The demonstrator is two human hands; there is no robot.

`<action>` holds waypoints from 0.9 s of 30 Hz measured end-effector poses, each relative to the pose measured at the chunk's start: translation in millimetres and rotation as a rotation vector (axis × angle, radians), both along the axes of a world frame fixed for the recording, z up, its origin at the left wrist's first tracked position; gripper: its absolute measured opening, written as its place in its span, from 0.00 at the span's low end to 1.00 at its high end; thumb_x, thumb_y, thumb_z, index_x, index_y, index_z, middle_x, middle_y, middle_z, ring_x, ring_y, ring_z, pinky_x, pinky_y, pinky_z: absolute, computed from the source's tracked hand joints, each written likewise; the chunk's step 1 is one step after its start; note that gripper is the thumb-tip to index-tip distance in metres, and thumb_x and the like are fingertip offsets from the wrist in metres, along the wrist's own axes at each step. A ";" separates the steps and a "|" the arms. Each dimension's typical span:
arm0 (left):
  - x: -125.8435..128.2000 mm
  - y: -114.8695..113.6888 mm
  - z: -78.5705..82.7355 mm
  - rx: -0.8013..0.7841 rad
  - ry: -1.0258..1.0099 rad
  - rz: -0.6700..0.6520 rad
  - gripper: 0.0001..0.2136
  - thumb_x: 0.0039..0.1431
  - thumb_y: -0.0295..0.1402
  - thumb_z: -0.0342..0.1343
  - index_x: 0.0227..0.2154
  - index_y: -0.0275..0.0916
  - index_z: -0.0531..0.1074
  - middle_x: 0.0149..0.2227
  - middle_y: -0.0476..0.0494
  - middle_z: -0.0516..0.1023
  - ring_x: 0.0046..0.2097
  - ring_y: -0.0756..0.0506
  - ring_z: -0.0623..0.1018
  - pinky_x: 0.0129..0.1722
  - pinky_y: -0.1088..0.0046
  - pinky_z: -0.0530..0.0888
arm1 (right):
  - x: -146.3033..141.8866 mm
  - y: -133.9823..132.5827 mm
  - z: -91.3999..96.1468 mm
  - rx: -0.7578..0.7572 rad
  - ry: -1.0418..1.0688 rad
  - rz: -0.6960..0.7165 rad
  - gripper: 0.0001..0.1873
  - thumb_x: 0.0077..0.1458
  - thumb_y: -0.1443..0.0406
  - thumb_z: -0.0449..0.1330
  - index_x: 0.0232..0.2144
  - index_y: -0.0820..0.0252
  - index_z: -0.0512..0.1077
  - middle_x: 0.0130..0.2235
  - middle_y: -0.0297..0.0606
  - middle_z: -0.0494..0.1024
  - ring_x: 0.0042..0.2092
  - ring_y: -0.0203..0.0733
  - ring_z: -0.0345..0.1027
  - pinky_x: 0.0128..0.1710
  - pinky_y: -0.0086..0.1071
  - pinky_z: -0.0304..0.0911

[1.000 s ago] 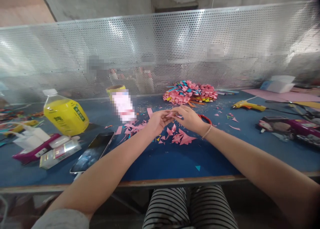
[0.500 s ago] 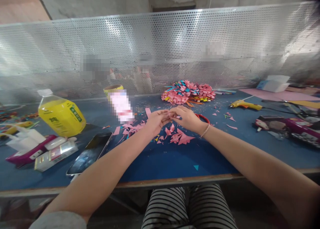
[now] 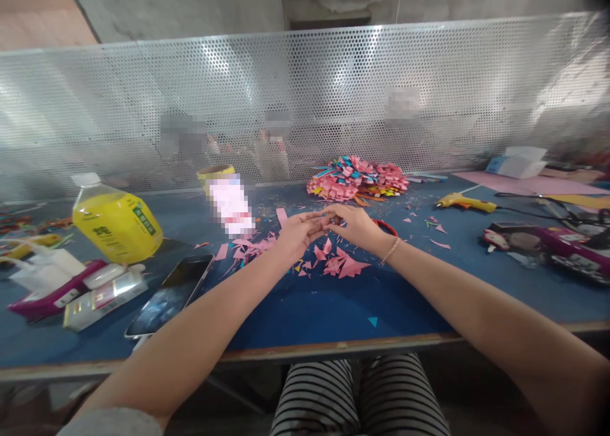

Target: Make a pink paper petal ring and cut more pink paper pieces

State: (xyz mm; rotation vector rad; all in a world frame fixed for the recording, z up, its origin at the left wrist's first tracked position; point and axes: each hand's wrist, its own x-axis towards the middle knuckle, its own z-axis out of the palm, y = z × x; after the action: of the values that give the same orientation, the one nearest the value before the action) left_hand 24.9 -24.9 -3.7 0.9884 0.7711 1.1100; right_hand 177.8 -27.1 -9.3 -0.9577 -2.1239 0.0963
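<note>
My left hand (image 3: 301,231) and my right hand (image 3: 355,225) meet fingertip to fingertip over the blue table. Both are closed in a pinch; whatever sits between the fingers is too small or too hidden to make out. Just below them lie folded pink paper pieces (image 3: 345,262). Pink paper scraps (image 3: 252,248) are scattered to the left of my left hand. A red ring-shaped handle (image 3: 385,226) shows partly behind my right hand. Beyond the hands rests a heap of pink, blue and yellow folded paper strips (image 3: 357,177).
On the left stand a bottle of yellow liquid (image 3: 119,223), a phone (image 3: 171,296), a small box (image 3: 105,299) and a tissue pack (image 3: 57,290). A yellow glue gun (image 3: 464,202) lies right, near a purple pack (image 3: 562,245). A perforated metal screen (image 3: 314,93) closes the back.
The camera view has tilted up slightly, showing more of the exit sign. Both hands keep nearly the same place, with only small finger shifts.
</note>
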 end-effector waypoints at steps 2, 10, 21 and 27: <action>0.0 -0.4 1.5 -0.005 -0.005 -0.008 0.09 0.42 0.16 0.55 0.29 0.30 0.71 0.24 0.43 0.77 0.28 0.50 0.76 0.38 0.72 0.72 | -0.8 -1.1 0.1 -0.008 0.000 -0.022 0.14 0.47 0.70 0.56 0.39 0.60 0.68 0.33 0.36 0.75 0.31 0.35 0.66 0.34 0.30 0.62; 1.0 -3.7 5.7 0.004 -0.036 0.025 0.09 0.42 0.17 0.56 0.30 0.30 0.69 0.23 0.46 0.75 0.26 0.52 0.74 0.38 0.71 0.72 | -3.2 -5.2 -2.1 0.099 0.035 -0.009 0.09 0.48 0.70 0.55 0.35 0.60 0.68 0.33 0.36 0.73 0.31 0.34 0.64 0.34 0.29 0.61; 1.2 -3.7 2.2 0.030 -0.052 0.051 0.11 0.40 0.16 0.57 0.29 0.31 0.69 0.24 0.46 0.76 0.28 0.51 0.76 0.39 0.70 0.72 | -4.5 -3.8 -0.2 -0.022 0.069 -0.023 0.11 0.45 0.73 0.55 0.34 0.59 0.70 0.32 0.34 0.75 0.29 0.32 0.64 0.31 0.28 0.61; 2.4 -3.6 1.3 0.040 -0.039 0.070 0.11 0.40 0.15 0.55 0.30 0.31 0.69 0.25 0.45 0.77 0.28 0.51 0.76 0.39 0.69 0.72 | -3.3 -0.6 1.8 -0.150 0.180 0.018 0.11 0.44 0.73 0.56 0.33 0.59 0.71 0.32 0.34 0.77 0.32 0.33 0.68 0.33 0.28 0.63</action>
State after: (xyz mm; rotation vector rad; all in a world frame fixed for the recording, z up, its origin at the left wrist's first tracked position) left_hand 27.3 -28.5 -2.4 0.9768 0.7596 1.2062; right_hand 174.5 -27.7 -7.4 -0.9786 -1.9810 0.3429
